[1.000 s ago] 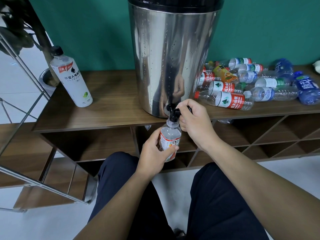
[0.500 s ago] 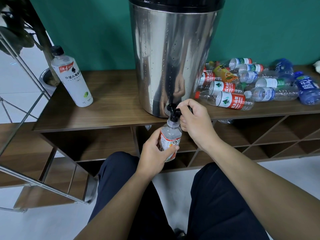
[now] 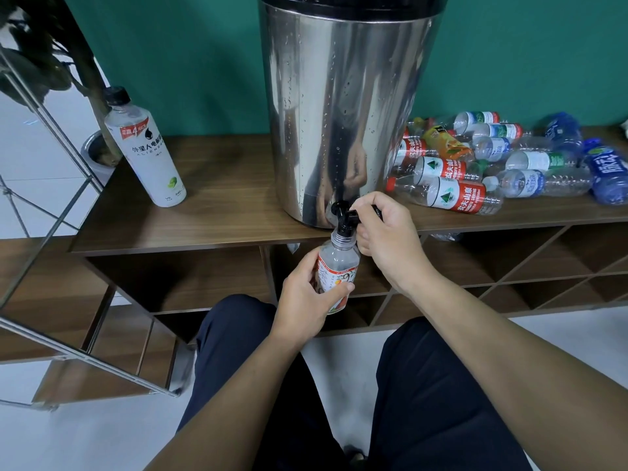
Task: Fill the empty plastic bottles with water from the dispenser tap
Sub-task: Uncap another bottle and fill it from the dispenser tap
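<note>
A tall steel dispenser (image 3: pixel 339 107) stands on the wooden shelf top (image 3: pixel 210 212), its black tap (image 3: pixel 345 217) at the bottom front. My left hand (image 3: pixel 307 300) grips a small clear bottle (image 3: pixel 336 266) with a white and red label, holding it upright with its mouth right under the tap spout. My right hand (image 3: pixel 387 232) is curled round the tap's black lever. A pile of several plastic bottles (image 3: pixel 492 168) lies on its side to the right of the dispenser.
A tall white bottle with a black cap (image 3: pixel 144 151) stands upright at the left of the shelf top. A metal frame (image 3: pixel 44 185) slants across the left side. Open shelf compartments (image 3: pixel 509 263) lie below the top. My knees are in front of the shelf.
</note>
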`<action>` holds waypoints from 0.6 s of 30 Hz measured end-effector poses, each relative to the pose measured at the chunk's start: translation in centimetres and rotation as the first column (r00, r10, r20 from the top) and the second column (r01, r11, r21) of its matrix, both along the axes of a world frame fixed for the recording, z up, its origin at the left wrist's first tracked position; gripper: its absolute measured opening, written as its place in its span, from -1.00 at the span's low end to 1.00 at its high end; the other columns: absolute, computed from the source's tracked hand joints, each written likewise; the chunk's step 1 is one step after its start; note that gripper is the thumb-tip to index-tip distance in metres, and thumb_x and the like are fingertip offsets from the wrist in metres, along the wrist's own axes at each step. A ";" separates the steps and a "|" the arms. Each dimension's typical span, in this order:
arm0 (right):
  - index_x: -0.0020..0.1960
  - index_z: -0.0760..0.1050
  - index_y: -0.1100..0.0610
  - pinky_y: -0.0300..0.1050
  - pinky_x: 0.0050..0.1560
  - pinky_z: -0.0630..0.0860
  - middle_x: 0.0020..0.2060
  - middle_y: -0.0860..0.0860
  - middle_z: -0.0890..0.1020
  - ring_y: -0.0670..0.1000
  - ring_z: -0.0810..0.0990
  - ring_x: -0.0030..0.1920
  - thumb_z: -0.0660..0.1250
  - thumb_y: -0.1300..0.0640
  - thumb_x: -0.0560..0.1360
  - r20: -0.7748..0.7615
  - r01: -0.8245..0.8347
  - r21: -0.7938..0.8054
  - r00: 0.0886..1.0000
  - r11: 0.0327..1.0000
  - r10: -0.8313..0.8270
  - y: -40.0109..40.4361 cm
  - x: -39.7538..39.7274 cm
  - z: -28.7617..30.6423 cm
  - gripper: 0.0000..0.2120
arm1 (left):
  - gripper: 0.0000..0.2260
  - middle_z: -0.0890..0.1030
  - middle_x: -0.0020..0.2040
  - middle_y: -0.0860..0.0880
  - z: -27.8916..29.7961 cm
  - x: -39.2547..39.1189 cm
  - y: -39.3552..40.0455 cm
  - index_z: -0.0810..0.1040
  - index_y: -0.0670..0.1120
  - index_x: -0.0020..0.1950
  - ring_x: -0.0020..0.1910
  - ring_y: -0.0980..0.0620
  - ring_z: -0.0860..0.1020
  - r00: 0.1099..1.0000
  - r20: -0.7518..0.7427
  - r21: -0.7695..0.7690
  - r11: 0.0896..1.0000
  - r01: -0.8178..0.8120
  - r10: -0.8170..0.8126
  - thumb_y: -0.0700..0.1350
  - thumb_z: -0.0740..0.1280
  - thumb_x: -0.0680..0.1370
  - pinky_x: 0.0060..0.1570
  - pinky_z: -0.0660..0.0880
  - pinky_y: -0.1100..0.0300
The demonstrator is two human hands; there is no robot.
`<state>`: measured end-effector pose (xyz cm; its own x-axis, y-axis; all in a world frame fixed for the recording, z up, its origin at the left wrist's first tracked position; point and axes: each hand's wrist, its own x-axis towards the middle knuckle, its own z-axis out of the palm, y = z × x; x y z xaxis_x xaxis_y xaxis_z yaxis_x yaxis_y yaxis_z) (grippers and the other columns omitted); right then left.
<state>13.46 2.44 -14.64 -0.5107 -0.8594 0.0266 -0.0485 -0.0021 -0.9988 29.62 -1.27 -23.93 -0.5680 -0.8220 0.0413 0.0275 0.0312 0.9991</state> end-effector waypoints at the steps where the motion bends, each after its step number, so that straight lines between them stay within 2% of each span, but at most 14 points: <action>1: 0.02 0.55 0.15 -0.10 -0.41 0.22 -0.44 -0.03 0.34 -0.04 0.25 -0.44 0.28 0.11 0.78 0.002 0.005 0.000 1.000 1.000 -0.005 0.0 0.0 0.0 -0.80 | -0.41 0.74 0.29 0.13 -0.1 0.0 0.0 0.57 0.05 0.53 0.31 0.09 0.69 1.000 -0.002 0.002 1.000 0.000 0.000 -0.26 0.63 0.56 0.13 0.65 0.29; 5: 0.00 0.55 0.15 -0.10 -0.40 0.21 -0.44 -0.02 0.33 -0.04 0.25 -0.44 0.29 0.11 0.78 0.002 0.006 -0.004 1.000 1.000 -0.006 0.0 0.1 0.1 -0.80 | -0.39 0.73 0.35 0.12 -0.5 -0.1 -0.3 0.56 0.05 0.56 0.36 0.08 0.68 1.000 0.027 -0.036 0.999 -0.002 0.003 -0.22 0.65 0.55 0.37 0.62 0.09; 8: 0.00 0.56 0.14 -0.09 -0.40 0.23 -0.44 -0.03 0.35 -0.04 0.27 -0.44 0.29 0.11 0.77 -0.018 0.004 -0.001 1.000 1.000 -0.004 0.1 0.1 0.3 -0.80 | -0.38 0.72 0.36 0.13 -0.5 -0.1 -0.3 0.55 0.06 0.57 0.37 0.09 0.67 0.999 0.041 -0.041 0.999 0.001 0.001 -0.20 0.65 0.55 0.42 0.61 0.01; 14: 0.00 0.58 0.09 -0.14 -0.36 0.31 -0.46 -0.16 0.44 -0.10 0.36 -0.44 0.29 0.09 0.78 -0.129 0.010 0.028 0.992 1.000 -0.007 0.2 -0.2 0.6 -0.79 | -0.37 0.72 0.34 0.16 -0.3 -0.1 -0.3 0.55 0.07 0.56 0.35 0.13 0.67 0.999 0.040 -0.043 0.999 -0.013 0.015 -0.21 0.66 0.55 0.34 0.62 0.18; 18: -0.01 0.60 0.06 -0.23 -0.29 0.37 -0.45 -0.23 0.51 -0.18 0.45 -0.41 0.30 0.09 0.77 -0.191 0.032 0.046 0.981 0.998 -0.023 0.1 -0.3 0.6 -0.79 | -0.40 0.74 0.27 0.17 0.0 -0.2 -0.1 0.57 0.07 0.51 0.29 0.15 0.69 0.999 0.025 -0.019 0.999 -0.035 0.036 -0.26 0.65 0.54 0.09 0.63 0.36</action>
<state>13.18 2.53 -14.01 -0.5236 -0.8478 0.0841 -0.2370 0.0502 -0.9702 29.40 -1.33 -23.95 -0.5396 -0.8409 0.0422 0.0003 0.0499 0.9988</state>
